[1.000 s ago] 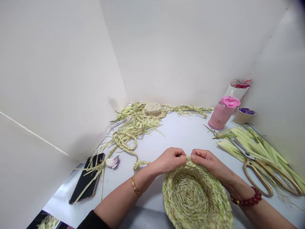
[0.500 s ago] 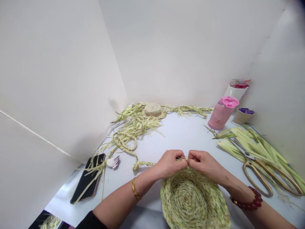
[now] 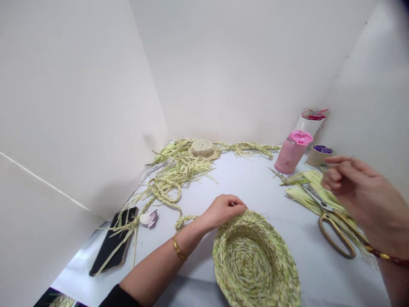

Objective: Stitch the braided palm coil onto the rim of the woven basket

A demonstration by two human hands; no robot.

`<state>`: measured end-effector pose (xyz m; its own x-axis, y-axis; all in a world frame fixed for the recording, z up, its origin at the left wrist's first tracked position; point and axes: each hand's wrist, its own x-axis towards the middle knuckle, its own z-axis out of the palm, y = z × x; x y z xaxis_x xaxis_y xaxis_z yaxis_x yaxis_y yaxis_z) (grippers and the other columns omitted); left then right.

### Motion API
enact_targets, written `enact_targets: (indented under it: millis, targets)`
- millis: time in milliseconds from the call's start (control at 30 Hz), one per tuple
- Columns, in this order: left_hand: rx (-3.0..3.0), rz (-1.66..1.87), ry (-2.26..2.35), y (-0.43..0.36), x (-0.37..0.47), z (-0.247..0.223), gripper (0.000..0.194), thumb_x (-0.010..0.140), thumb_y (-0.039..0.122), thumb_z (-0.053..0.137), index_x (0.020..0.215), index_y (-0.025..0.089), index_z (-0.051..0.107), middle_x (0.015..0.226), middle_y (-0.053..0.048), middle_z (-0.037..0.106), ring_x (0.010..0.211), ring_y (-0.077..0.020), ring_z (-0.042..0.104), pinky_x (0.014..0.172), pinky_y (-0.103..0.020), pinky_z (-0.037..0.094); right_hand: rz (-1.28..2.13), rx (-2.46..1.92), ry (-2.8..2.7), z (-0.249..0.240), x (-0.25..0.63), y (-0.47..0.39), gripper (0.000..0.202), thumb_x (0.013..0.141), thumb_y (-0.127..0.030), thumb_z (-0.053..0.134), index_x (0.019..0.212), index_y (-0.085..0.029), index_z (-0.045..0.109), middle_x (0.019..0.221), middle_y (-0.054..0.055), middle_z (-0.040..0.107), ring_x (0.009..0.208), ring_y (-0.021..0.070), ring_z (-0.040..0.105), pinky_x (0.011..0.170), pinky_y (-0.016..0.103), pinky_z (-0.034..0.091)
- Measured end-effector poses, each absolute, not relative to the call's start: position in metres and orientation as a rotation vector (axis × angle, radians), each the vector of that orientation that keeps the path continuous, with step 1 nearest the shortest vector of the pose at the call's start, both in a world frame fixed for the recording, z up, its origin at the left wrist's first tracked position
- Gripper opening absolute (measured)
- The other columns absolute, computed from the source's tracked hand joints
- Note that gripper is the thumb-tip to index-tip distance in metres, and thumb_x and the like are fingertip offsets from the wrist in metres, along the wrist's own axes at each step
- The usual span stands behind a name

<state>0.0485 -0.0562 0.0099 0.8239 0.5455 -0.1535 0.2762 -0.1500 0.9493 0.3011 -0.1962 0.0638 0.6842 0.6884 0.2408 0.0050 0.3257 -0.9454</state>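
A green woven straw basket, coiled from braided strands, is tilted so that its round inside faces me. My left hand grips its upper rim at the left, thumb and fingers closed. From beneath that hand a braided straw cord runs off to the left. My right hand is raised at the right, apart from the basket, above the scissors and husks. Its fingers are curled with thumb and index finger pressed together; anything between them is too small to make out.
Gold-handled scissors lie on corn husks at the right. Behind stand a pink bottle, a tan cup and a white cup. Leftward are a phone, a claw clip, loose straw and a small straw hat.
My right hand has left the basket's rim and swung up and to the right. My left hand stays on the rim, and the basket has turned slightly.
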Motion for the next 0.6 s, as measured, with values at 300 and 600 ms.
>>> enact_targets:
  millis: [300, 600]
  targets:
    - [1.548, 0.145, 0.547, -0.047, 0.060, 0.025, 0.019, 0.077, 0.031, 0.054, 0.079, 0.013, 0.057, 0.080, -0.002, 0.060, 0.062, -0.0070, 0.044, 0.057, -0.019, 0.032, 0.159, -0.988, -0.692, 0.114, 0.350, -0.210, 0.012, 0.073, -0.010, 0.056, 0.079, -0.020, 0.060, 0.060, -0.003, 0.034, 0.053, 0.0080, 0.033, 0.049, 0.030, 0.022]
    - [1.447, 0.201, 0.296, -0.046, 0.074, 0.049, 0.039, 0.086, 0.050, 0.045, 0.093, 0.014, 0.055, 0.059, 0.005, 0.043, 0.057, -0.0078, 0.042, 0.066, -0.026, 0.037, 0.083, -0.984, -0.693, 0.128, 0.355, -0.198, 0.016, 0.074, -0.005, 0.049, 0.077, -0.019, 0.058, 0.059, -0.003, 0.038, 0.052, 0.0077, 0.038, 0.051, 0.029, 0.028]
